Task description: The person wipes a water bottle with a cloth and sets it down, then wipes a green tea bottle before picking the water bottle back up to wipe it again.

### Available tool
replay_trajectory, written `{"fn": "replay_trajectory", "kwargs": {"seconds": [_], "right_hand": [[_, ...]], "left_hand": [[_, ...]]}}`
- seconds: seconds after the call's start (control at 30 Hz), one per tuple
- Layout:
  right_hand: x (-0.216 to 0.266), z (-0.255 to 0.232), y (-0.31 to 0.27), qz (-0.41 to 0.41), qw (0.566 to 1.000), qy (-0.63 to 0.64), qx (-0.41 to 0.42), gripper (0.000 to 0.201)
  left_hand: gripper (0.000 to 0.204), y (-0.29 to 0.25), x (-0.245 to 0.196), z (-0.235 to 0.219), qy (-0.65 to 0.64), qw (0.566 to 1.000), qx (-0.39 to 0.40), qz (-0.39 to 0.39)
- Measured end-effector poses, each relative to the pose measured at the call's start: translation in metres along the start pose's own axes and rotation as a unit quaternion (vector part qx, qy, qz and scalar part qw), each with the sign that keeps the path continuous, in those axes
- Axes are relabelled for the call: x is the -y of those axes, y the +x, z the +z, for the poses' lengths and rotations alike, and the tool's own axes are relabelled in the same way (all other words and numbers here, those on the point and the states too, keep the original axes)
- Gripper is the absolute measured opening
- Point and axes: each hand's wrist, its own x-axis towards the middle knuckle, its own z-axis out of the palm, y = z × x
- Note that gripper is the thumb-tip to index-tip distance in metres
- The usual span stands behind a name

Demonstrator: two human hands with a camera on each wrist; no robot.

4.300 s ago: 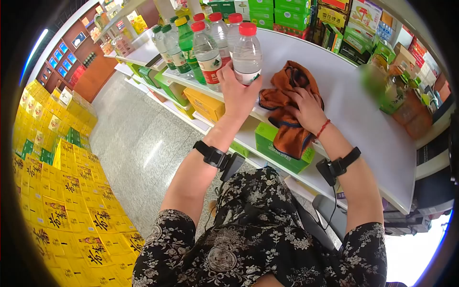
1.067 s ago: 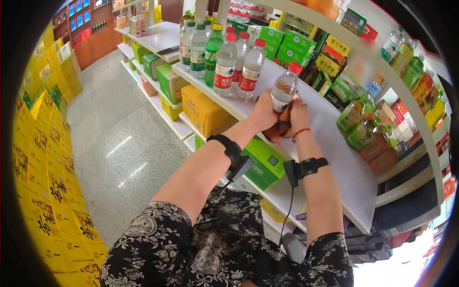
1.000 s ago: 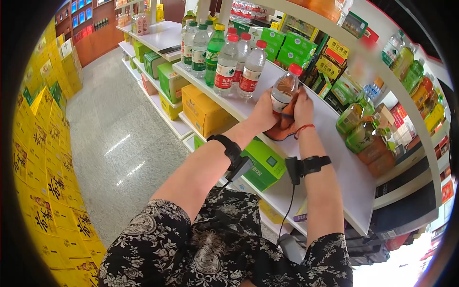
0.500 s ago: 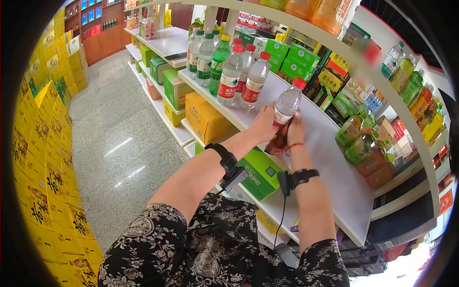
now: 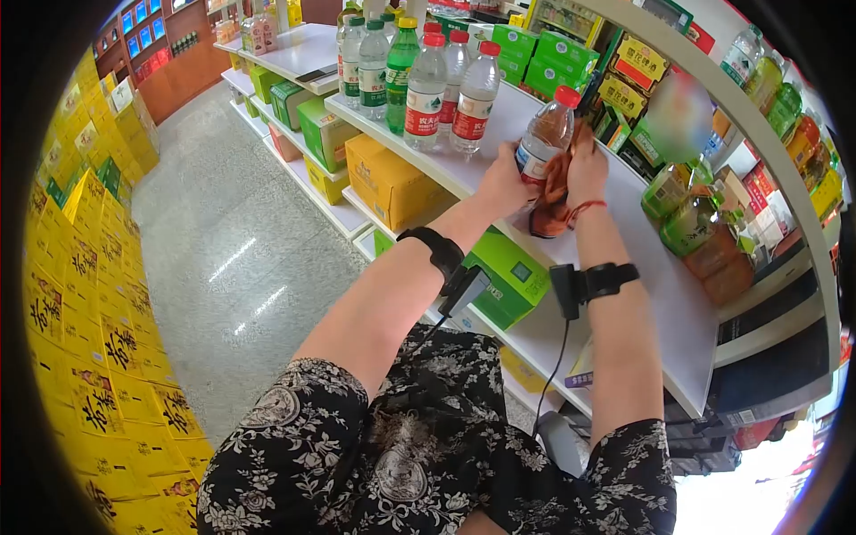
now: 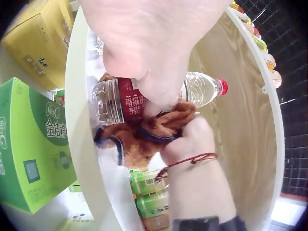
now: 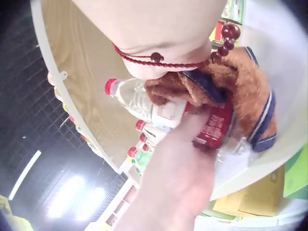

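Observation:
My left hand [image 5: 508, 185] grips a clear water bottle [image 5: 547, 134] round its red-and-white label. The bottle has a red cap and leans to the right above the white shelf. On its other side, my right hand [image 5: 588, 175], with a red cord at the wrist, holds an orange-brown cloth [image 5: 553, 210] against the bottle. Dark blue trim edges the cloth [image 7: 255, 91], part of which hangs below the hands. In the left wrist view the bottle's ribbed base [image 6: 107, 103] shows beside the cloth, and the left hand covers much of the label.
Red-capped water bottles [image 5: 426, 94] and a green bottle [image 5: 401, 76] stand along the white shelf [image 5: 660, 294] at left. Tea bottles [image 5: 691, 223] stand at right. A yellow carton [image 5: 392, 178] and a green carton [image 5: 513, 276] sit below. Stacked yellow boxes [image 5: 107, 357] flank the aisle.
Earlier the bottle was upright beside the others and the cloth lay under my right hand on the shelf. Now the bottle is tilted, away from the row, with the cloth against it.

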Motion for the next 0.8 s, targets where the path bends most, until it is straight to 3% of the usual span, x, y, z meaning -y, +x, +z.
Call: {"fn": "replay_trajectory", "kwargs": {"seconds": [0.07, 0.13, 0.23, 0.27, 0.33, 0.4, 0.47, 0.53, 0.6, 0.67, 0.73, 0.77, 0.8], "right_hand": [[0.03, -0.008, 0.005, -0.026, 0.999, -0.032, -0.032, 0.052], [0.052, -0.013, 0.013, -0.061, 0.993, 0.095, -0.041, 0.052], [0.078, -0.009, 0.011, -0.018, 0.982, 0.178, -0.054, 0.051], [0.074, -0.006, 0.011, -0.02, 0.982, 0.178, -0.057, 0.051], [0.055, 0.009, 0.008, -0.123, 0.987, 0.048, -0.091, 0.047], [0.034, 0.012, -0.001, -0.113, 0.99, 0.053, -0.072, 0.046], [0.005, 0.017, -0.012, 0.08, 0.983, 0.166, -0.019, 0.046], [-0.073, 0.027, -0.011, 0.101, 0.991, 0.083, 0.037, 0.046], [-0.079, 0.026, -0.03, 0.099, 0.992, 0.072, 0.026, 0.045], [-0.06, 0.021, -0.039, 0.098, 0.993, 0.057, 0.019, 0.044], [-0.003, 0.004, -0.043, 0.218, 0.965, 0.111, 0.091, 0.045], [-0.001, 0.005, -0.035, 0.216, 0.966, 0.112, 0.092, 0.045], [-0.002, 0.006, -0.022, 0.104, 0.991, 0.077, 0.039, 0.047]], "left_hand": [[0.079, -0.007, -0.017, -0.002, 0.028, 0.999, 0.001, -0.018], [0.077, -0.007, -0.018, 0.001, 0.054, 0.998, 0.002, -0.032], [0.072, -0.002, -0.009, 0.006, 0.029, 0.999, 0.02, 0.008], [0.07, -0.003, -0.007, 0.008, 0.012, 0.999, 0.01, 0.038], [0.068, -0.003, -0.001, 0.009, -0.002, 0.997, -0.001, 0.071], [0.062, -0.001, 0.006, 0.008, 0.031, 0.998, -0.019, 0.053], [0.061, -0.006, -0.003, 0.001, 0.04, 0.999, -0.006, 0.024], [0.06, -0.005, 0.005, 0.001, 0.034, 0.997, 0.016, 0.068], [0.061, -0.002, 0.001, 0.001, 0.028, 0.998, 0.02, 0.044], [0.061, 0.003, 0.013, 0.007, 0.036, 0.995, 0.006, 0.095], [0.061, -0.005, 0.002, 0.002, 0.044, 0.997, 0.006, 0.066], [0.061, -0.006, -0.004, -0.001, 0.052, 0.998, 0.008, 0.041], [0.061, -0.004, -0.001, 0.0, 0.053, 0.998, 0.006, 0.041]]}}
